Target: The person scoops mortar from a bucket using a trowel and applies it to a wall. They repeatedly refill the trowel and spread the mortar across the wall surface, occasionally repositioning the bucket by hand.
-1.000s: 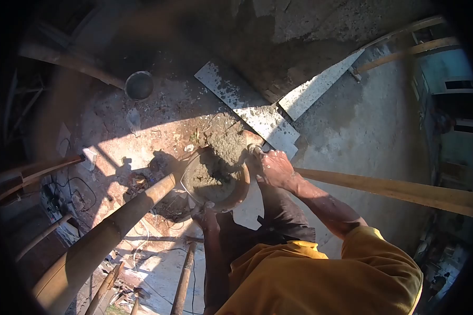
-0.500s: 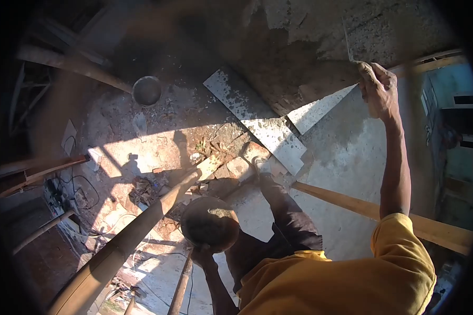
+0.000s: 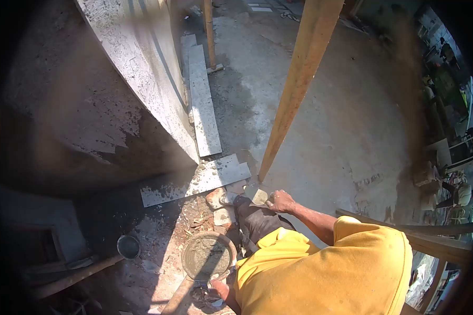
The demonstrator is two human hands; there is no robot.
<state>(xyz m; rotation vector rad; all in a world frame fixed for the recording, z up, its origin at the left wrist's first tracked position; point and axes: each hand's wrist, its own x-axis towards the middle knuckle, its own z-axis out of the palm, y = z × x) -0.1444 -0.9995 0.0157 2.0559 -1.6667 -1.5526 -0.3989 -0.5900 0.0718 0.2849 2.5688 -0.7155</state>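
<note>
My right hand is closed on the handle of a trowel, whose pale blade points left above my dark-trousered leg. My left hand grips the near rim of a round bowl of wet grey mortar, partly in shadow. Beyond the bowl, a mortar-spattered board lies on the ground at the foot of the wall corner. A second long board lies along the wall's right side.
A plastered wall rises at upper left. A wooden post slants across the centre. A bucket stands at lower left beside a pole. At far right, a person is near stacked items.
The view has swung to the right. My right hand has come down from the wall to near my leg with the trowel. The bowl remains in my left hand.
</note>
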